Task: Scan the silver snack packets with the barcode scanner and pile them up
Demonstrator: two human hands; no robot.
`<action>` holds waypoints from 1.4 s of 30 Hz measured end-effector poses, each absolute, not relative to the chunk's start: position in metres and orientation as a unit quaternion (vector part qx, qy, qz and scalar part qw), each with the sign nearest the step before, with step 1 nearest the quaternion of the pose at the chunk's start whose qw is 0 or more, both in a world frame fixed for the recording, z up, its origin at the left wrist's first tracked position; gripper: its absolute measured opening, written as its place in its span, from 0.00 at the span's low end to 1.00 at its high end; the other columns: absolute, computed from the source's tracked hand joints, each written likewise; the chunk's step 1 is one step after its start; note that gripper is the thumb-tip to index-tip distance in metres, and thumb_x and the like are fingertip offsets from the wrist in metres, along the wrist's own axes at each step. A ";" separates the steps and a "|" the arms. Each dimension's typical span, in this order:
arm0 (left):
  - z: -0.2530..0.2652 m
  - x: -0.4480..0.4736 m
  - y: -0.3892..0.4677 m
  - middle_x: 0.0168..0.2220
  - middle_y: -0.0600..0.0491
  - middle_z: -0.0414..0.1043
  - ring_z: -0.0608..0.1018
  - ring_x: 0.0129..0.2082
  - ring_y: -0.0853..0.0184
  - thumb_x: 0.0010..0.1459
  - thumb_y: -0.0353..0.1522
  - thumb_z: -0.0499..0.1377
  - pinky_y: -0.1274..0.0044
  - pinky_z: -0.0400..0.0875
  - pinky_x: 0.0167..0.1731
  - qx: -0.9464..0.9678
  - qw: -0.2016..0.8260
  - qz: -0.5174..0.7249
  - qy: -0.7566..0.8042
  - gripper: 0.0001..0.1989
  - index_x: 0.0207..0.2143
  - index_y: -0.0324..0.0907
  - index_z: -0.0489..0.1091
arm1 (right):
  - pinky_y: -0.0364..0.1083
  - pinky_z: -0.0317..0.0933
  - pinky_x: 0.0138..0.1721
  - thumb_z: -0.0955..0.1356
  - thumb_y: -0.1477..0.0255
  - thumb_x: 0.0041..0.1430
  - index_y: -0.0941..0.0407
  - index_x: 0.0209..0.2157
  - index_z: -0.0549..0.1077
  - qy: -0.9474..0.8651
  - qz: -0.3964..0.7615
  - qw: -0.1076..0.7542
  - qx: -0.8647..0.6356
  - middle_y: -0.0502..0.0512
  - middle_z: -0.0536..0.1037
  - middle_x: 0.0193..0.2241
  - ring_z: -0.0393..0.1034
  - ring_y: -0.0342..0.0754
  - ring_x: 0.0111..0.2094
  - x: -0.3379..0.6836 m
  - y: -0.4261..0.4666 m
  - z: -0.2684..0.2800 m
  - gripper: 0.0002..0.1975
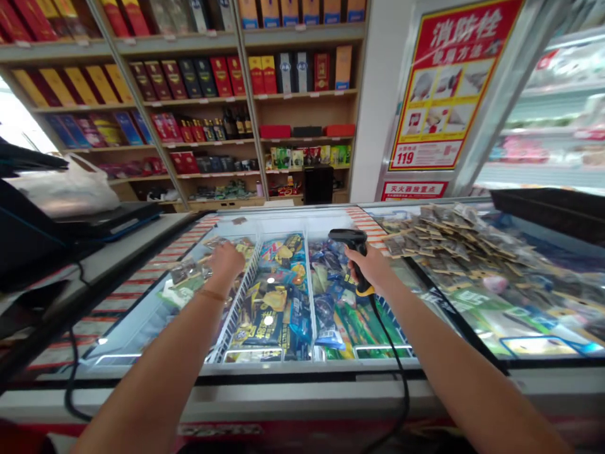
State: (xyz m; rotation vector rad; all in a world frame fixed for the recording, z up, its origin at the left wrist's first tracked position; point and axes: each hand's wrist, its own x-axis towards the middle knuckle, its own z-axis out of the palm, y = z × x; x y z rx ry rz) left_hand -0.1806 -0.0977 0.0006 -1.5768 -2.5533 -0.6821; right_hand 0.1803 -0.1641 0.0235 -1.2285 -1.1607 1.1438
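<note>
My right hand (371, 268) is wrapped around the grip of a black barcode scanner (350, 238) with a yellow-trimmed base. Its dark cable (392, 343) runs down toward me. The scanner's head points left, above a chest freezer (307, 378) full of bagged frozen goods (265, 312). Over the freezer's left part, my left hand (227, 261) is closed with fingers curled, and anything inside it is hidden. Just left of that hand lie a few small brown packets (184, 271). On the right side of the freezer top, many similar packets (454, 236) form a loose pile.
White wire dividers (241, 296) split the freezer's inside. A black tray (553, 211) stands at the right. To the left is a counter with a white plastic bag (70, 189) and dark equipment. Shelves (302, 104) of boxed goods line the back wall beside a red poster (454, 82).
</note>
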 end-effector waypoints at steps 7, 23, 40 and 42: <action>-0.025 -0.206 -0.112 0.72 0.24 0.49 0.47 0.74 0.31 0.62 0.37 0.53 0.41 0.49 0.63 -0.514 0.045 -0.138 -0.846 0.32 0.66 0.32 0.65 | 0.41 0.57 0.13 0.72 0.69 0.59 0.54 0.31 0.64 -0.486 0.493 0.501 -0.520 0.45 0.70 0.17 0.63 0.41 0.12 0.190 -0.163 0.004 0.11; -0.011 -0.031 -0.065 0.33 0.43 0.79 0.81 0.45 0.43 0.37 0.29 0.74 0.60 0.70 0.48 -0.581 -0.225 -0.371 -0.688 0.15 0.28 0.43 0.72 | 0.41 0.56 0.13 0.72 0.67 0.57 0.53 0.33 0.65 -0.504 0.499 0.483 -0.514 0.43 0.70 0.17 0.63 0.41 0.12 0.195 -0.173 -0.002 0.12; -0.050 -0.034 -0.045 0.36 0.54 0.77 0.79 0.39 0.64 0.44 0.32 0.68 0.66 0.74 0.49 -0.479 -0.414 -0.627 -0.454 0.20 0.40 0.43 0.67 | 0.42 0.61 0.17 0.71 0.65 0.58 0.53 0.32 0.66 -0.584 0.405 0.439 -0.550 0.44 0.72 0.18 0.66 0.43 0.13 0.184 -0.194 0.003 0.10; -0.052 -0.034 -0.044 0.37 0.52 0.79 0.81 0.39 0.61 0.41 0.34 0.70 0.63 0.75 0.49 -0.477 -0.437 -0.632 -0.427 0.22 0.40 0.42 0.69 | 0.42 0.62 0.17 0.71 0.65 0.58 0.53 0.33 0.66 -0.586 0.405 0.434 -0.551 0.44 0.72 0.18 0.66 0.43 0.13 0.184 -0.194 0.002 0.10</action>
